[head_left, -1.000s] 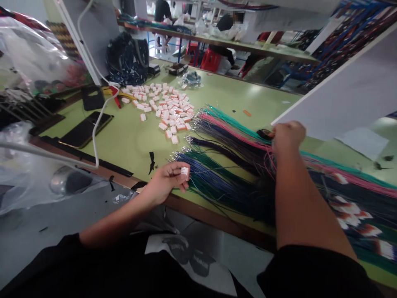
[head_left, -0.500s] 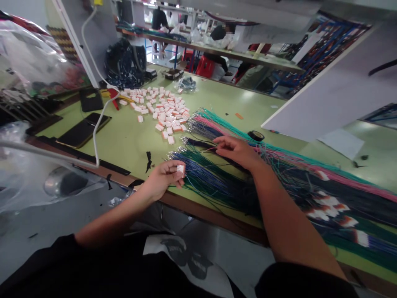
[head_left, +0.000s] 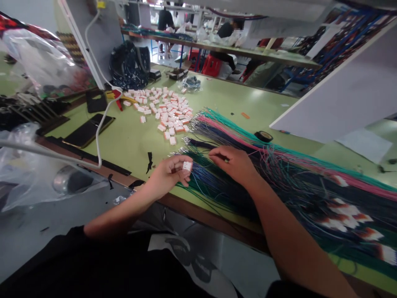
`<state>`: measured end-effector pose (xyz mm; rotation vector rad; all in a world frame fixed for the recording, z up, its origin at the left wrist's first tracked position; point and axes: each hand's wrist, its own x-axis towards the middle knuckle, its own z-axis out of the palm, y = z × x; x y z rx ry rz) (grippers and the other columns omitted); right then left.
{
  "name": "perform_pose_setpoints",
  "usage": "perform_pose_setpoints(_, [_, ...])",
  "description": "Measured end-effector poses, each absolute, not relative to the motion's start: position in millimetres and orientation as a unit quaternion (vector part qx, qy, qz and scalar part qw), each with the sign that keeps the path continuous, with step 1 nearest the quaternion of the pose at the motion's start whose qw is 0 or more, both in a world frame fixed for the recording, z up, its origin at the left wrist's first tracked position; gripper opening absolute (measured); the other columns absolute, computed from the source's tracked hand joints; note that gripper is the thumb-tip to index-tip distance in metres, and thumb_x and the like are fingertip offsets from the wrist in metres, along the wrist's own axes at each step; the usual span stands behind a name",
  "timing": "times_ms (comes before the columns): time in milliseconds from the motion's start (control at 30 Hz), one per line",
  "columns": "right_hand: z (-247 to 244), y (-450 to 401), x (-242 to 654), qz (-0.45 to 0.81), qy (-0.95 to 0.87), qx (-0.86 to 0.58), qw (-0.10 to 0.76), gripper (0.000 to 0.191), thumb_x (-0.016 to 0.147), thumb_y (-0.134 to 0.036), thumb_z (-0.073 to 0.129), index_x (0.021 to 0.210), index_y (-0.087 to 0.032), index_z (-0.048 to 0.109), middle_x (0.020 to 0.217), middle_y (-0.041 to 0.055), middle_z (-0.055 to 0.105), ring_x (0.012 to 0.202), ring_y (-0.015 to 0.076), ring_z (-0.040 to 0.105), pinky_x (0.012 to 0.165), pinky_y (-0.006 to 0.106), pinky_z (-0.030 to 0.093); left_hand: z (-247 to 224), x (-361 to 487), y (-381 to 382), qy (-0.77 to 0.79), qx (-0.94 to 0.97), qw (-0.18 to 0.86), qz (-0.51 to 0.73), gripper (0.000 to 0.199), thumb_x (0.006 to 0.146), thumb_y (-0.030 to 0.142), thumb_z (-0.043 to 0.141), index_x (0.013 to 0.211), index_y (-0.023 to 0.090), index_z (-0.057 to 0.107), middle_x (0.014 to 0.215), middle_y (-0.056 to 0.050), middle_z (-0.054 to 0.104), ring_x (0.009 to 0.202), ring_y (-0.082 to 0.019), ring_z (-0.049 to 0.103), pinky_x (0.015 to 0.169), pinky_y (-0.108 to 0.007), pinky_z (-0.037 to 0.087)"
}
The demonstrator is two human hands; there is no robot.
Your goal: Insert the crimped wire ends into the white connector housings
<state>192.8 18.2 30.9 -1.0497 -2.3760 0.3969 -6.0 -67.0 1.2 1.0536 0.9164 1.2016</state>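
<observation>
My left hand [head_left: 169, 174] is closed on a small white-and-orange connector housing [head_left: 187, 166], held between thumb and fingers over the front of the bench. Thin wires trail from the connector to the right. Above the wires, my right hand [head_left: 234, 163] has thumb and forefinger drawn together; whatever is between them is too small to make out. Under and beside it lie bundles of dark blue and green wires [head_left: 214, 182] with bare metal terminals at their left ends. Pink wires [head_left: 235, 136] and teal wires [head_left: 229, 125] run behind. Loose connector housings [head_left: 170, 109] form a pile further back.
A black phone [head_left: 88, 130] and red-and-yellow pliers [head_left: 118, 101] lie at the left, with a white cable [head_left: 101, 132] crossing there. Black tape [head_left: 263, 136] sits behind the wires. Wired connectors [head_left: 344, 213] rest at the right. A white panel [head_left: 335, 91] stands behind. People sit further off.
My right hand has come down and left, its fingers drawing together near the connector. My left hand, holding the connector, has shifted slightly right and up. The whole view has shifted slightly.
</observation>
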Motion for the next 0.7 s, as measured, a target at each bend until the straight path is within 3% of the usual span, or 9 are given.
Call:
perform_pose_setpoints(233, [25, -3, 171, 0.136, -0.871, -0.345, 0.322, 0.016, 0.083, -0.023, 0.048, 0.073, -0.023, 0.06, 0.075, 0.002, 0.066, 0.071, 0.0155, 0.059, 0.066, 0.028, 0.042, -12, -5, -57, 0.388, 0.4, 0.636, 0.533, 0.024, 0.066, 0.02, 0.071, 0.087, 0.014, 0.06, 0.06, 0.003, 0.06, 0.055, -0.008, 0.058, 0.051, -0.02, 0.049])
perform_pose_setpoints(433, [17, -12, 155, 0.116, -0.883, -0.329, 0.315, 0.017, 0.084, -0.021, 0.046, 0.072, -0.024, 0.057, 0.069, 0.0016, 0.063, 0.066, 0.0153, 0.055, 0.063, 0.028, 0.041, -15, -5, -55, 0.378, 0.371, 0.655, 0.539, 0.031, 0.063, 0.021, 0.075, 0.089, 0.014, 0.061, 0.061, 0.002, 0.061, 0.055, -0.008, 0.059, 0.052, -0.019, 0.05])
perform_pose_setpoints(700, [15, -11, 157, 0.07, -0.883, -0.331, 0.327, 0.016, 0.082, -0.018, 0.046, 0.069, -0.023, 0.054, 0.063, 0.0009, 0.058, 0.06, 0.0146, 0.05, 0.059, 0.028, 0.038, -16, -6, -56, 0.372, 0.371, 0.656, 0.542, 0.024, 0.067, 0.016, 0.071, 0.089, 0.013, 0.062, 0.063, 0.002, 0.061, 0.056, -0.009, 0.059, 0.051, -0.02, 0.05])
